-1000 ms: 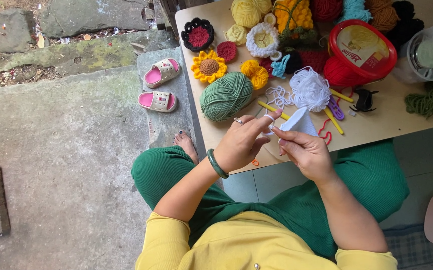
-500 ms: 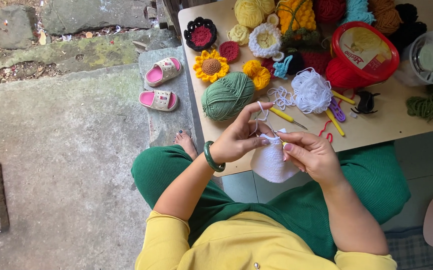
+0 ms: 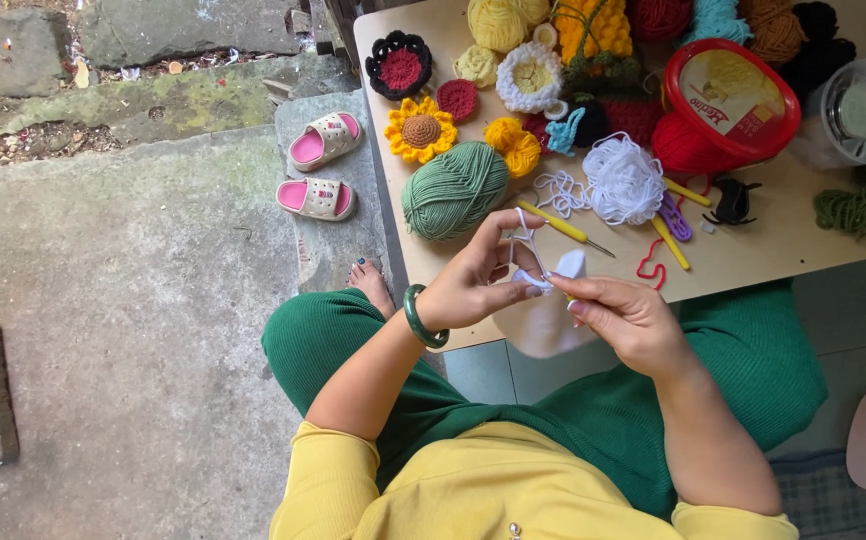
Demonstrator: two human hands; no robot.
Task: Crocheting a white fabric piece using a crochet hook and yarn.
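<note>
Both hands [image 3: 553, 290] pinch white crochet piece [image 3: 548, 318]

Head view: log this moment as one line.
left hand: tensions white yarn | right hand: pinches white crochet piece | nearby: green yarn ball, yellow hook on table
</note>
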